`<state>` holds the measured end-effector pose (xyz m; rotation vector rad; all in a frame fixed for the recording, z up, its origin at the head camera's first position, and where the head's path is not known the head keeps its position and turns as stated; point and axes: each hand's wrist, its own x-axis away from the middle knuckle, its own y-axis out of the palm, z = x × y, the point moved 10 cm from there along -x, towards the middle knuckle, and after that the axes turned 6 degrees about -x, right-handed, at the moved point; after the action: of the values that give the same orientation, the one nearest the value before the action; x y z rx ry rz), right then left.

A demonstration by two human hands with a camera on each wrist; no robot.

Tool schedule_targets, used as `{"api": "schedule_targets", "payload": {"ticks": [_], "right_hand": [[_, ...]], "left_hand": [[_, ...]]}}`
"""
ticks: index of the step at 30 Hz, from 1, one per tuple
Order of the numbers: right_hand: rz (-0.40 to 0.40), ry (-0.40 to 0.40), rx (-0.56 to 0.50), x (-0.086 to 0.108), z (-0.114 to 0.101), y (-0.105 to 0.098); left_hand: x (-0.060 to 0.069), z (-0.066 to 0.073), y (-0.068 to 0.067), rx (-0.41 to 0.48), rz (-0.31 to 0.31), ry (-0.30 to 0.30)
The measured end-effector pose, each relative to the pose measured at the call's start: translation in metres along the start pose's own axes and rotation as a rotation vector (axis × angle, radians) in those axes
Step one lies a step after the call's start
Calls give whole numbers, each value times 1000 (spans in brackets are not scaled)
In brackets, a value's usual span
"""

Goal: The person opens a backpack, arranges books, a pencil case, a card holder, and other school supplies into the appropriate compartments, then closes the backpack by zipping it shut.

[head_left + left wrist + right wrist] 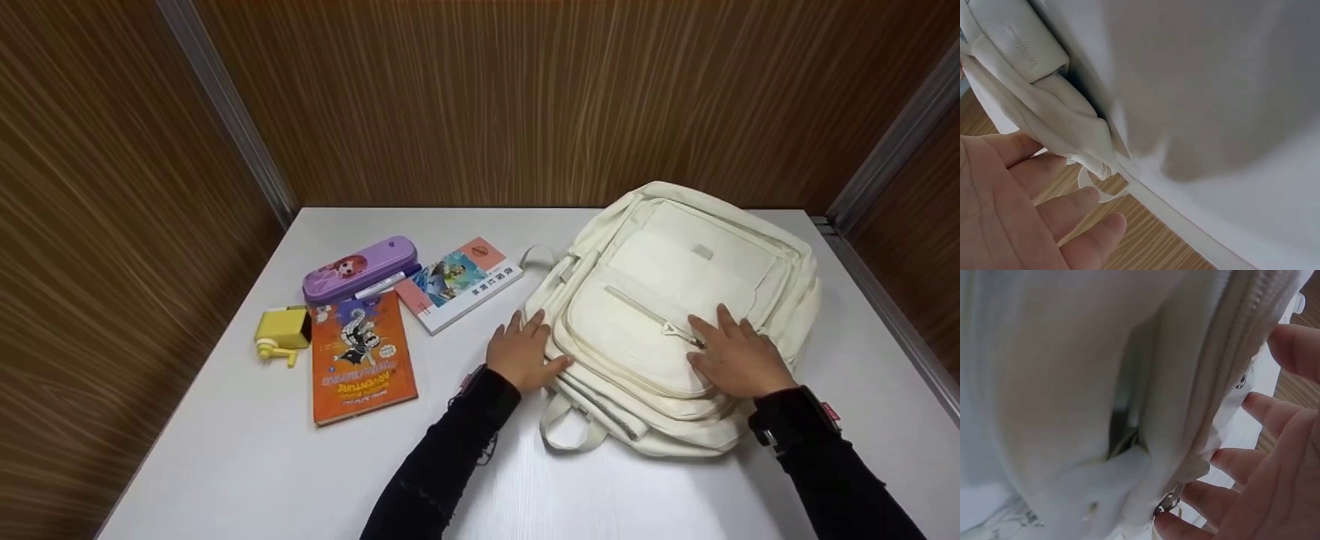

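The large cream fabric backpack lies on the white surface, front pocket upward. The left hand rests at the backpack's near-left edge, fingers apart; the right hand rests on its front panel beside the pale triangular zip pull, fingers apart. Neither hand is clamped. Left of the backpack lie a pink-and-white paperback book and an orange hardcover book. Handling: the shell appears soft and liable to sag; the woven fabric should not be slippery or fragile. Weight cannot be determined. Recommended hold: both side edges, or the flat cream fabric loop at the backpack's near-left end. Avoid lifting by the zip pull.
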<state>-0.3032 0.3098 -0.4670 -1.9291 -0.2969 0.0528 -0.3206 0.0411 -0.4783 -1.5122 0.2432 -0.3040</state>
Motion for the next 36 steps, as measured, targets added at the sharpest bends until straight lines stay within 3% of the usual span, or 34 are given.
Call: {"api": "schedule_targets", "payload": {"ticks": [4,7,10,13,17,20,23,26,36], "right_hand": [[-11,3,-20,1,-6,1],[-10,5,-29,2,-8,4],[-8,9,-20,1,-8,5],[-7,17,1,1,-9,5],[0,22,36,0,-13,6],[3,27,37,1,-17,7],[2,29,20,2,-21,9],[14,14,19,3,-27,8],[71,-21,18,11,-43,-5]], "left_hand": [[-1,5,-7,-50,-1,-10],[2,21,-16,-95,35,27],[9,47,-24,-112,46,106],[19,81,-24,-98,14,218],[35,125,-13,-140,-25,362],[41,140,-4,-239,-43,393],[43,141,2,-321,-57,380],[43,135,2,-347,-52,369],[46,103,-5,-280,-62,363]]}}
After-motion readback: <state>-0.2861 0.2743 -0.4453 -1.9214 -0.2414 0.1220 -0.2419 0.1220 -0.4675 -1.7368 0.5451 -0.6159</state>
